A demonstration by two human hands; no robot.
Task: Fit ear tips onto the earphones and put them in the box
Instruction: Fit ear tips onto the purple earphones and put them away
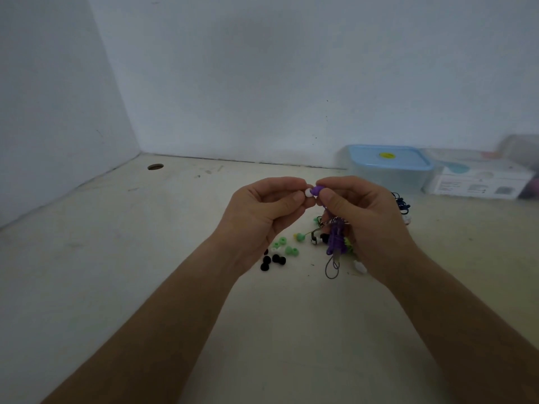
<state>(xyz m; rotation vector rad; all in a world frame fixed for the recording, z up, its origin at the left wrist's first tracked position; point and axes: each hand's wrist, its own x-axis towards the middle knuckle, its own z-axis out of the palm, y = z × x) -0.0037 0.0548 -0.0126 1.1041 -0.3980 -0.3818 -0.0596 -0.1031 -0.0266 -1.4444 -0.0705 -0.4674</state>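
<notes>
Left hand (262, 211) fingers pinch a small round white ear tip (308, 193), butted against the purple earphone (317, 190) clamped in the right hand (358, 217) fingers. Both are held in the air, front-left of the box (389, 163). Coiled purple cable (335, 240) hangs below. Loose rubbery black tips (272, 261) and green tips (287, 247) lie on the matte tabletop (145, 258), further front-left of the box. Box: clear plastic, blue lid on, contents can't tell.

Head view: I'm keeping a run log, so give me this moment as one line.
step: fitting tip | left hand: pinches white ear tip | right hand: holds purple earphone | box: lid on, back right
</notes>
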